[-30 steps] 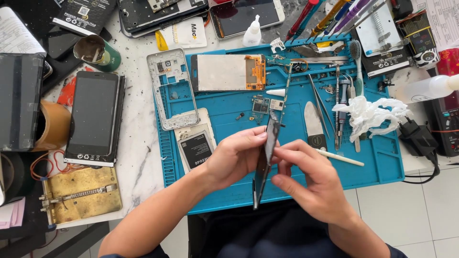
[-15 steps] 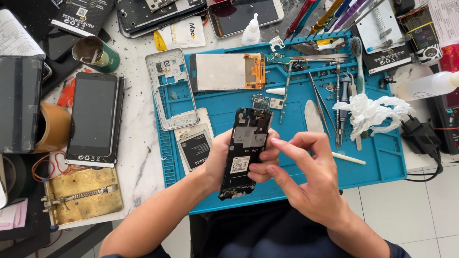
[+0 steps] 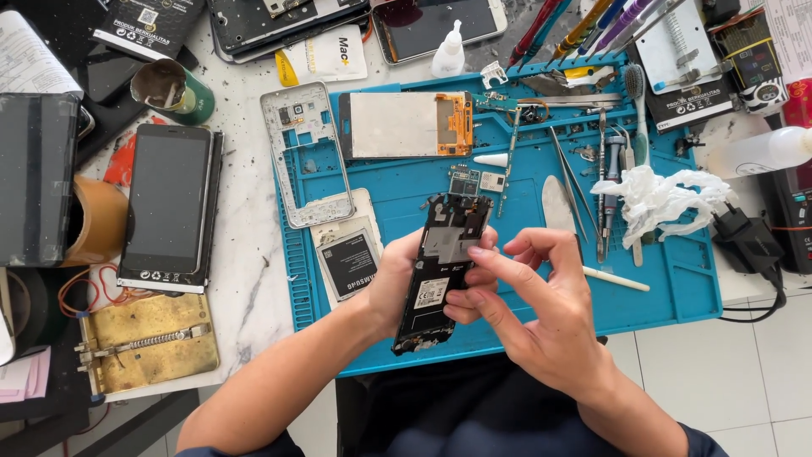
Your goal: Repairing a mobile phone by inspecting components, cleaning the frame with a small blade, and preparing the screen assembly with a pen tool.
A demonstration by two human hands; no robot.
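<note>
On your blue work mat [image 3: 660, 288]: silver phone frame [image 3: 304, 156], display panel with orange flex [image 3: 406, 124], tweezers [image 3: 568, 173], crumpled white tissue [image 3: 664, 195]. Left of it, a black phone [image 3: 167, 207] and brass fixture plate [image 3: 144, 343].

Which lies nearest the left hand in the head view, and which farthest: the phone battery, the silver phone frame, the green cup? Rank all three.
From the left hand:
1. Phone battery, just left of it on the blue mat.
2. Silver phone frame, farther up, at the mat's left edge.
3. Green cup, far upper left on the table.
</note>
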